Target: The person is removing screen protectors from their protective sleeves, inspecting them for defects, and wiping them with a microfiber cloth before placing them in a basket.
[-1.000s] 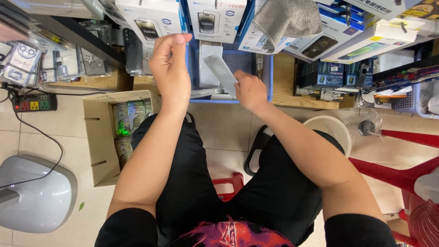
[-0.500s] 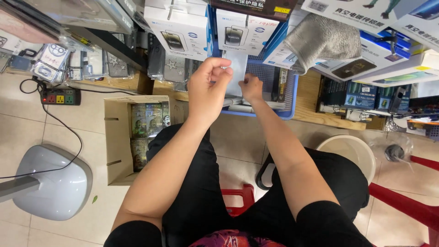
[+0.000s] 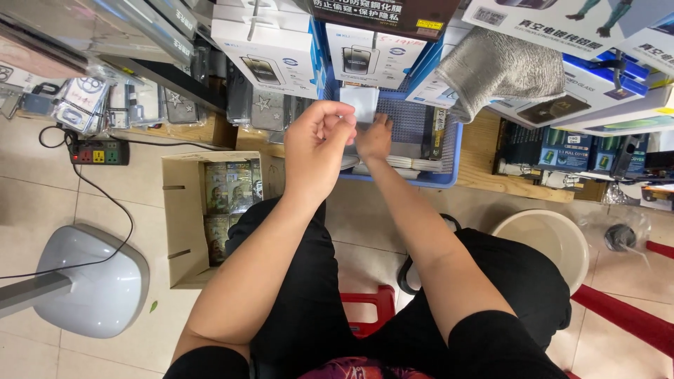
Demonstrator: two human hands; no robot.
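Left hand at upper centre, raised, fingers curled together, pinching nothing that can be made out. Right hand just beside it, reaching into blue basket, fingers touching white card standing there; grip on it unclear. Grey cloth draped at upper right. Cardboard box on floor at left. White bucket at lower right.
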